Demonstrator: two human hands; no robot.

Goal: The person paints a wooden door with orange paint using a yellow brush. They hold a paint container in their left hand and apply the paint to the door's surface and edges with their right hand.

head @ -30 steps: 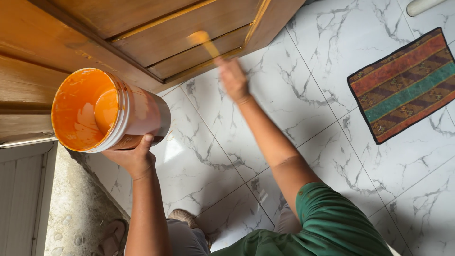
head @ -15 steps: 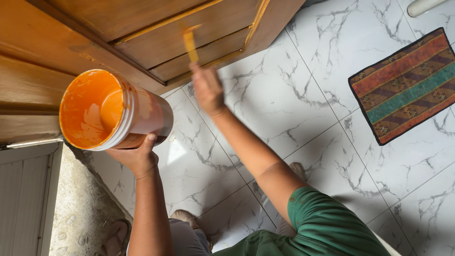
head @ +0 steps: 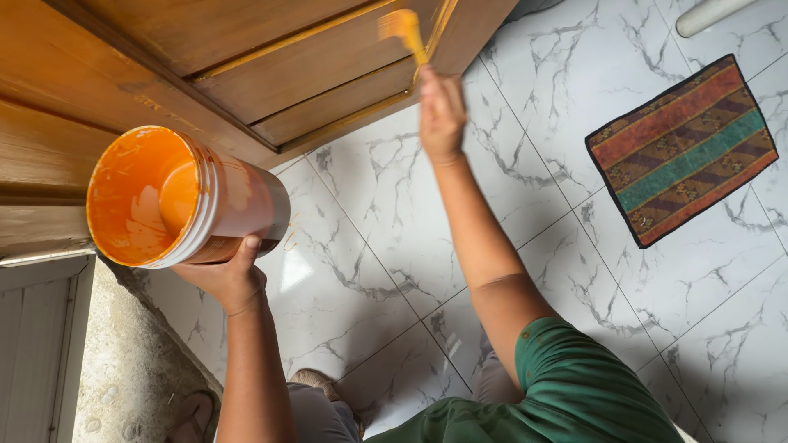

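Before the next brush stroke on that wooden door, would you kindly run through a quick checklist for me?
1. Right hand grips the brush: ok.
2. Brush bristles loaded with orange paint: ok.
3. Left hand supports the paint bucket from below: ok.
4. Bucket level: not ok, tipped sideways with its mouth facing the camera.
5. Floor tiles free of drips: not ok, small orange marks beside the bucket.
6. Striped mat away from the paint: ok.

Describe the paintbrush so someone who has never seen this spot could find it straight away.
Start at the brown wooden door filling the upper left. Follow its lower panel to the right edge, where the right hand reaches up from the marble tile floor. The paintbrush sticks out above that hand against the wood, a slim, blurred tool coated in the same orange as the paint bucket in the left hand.
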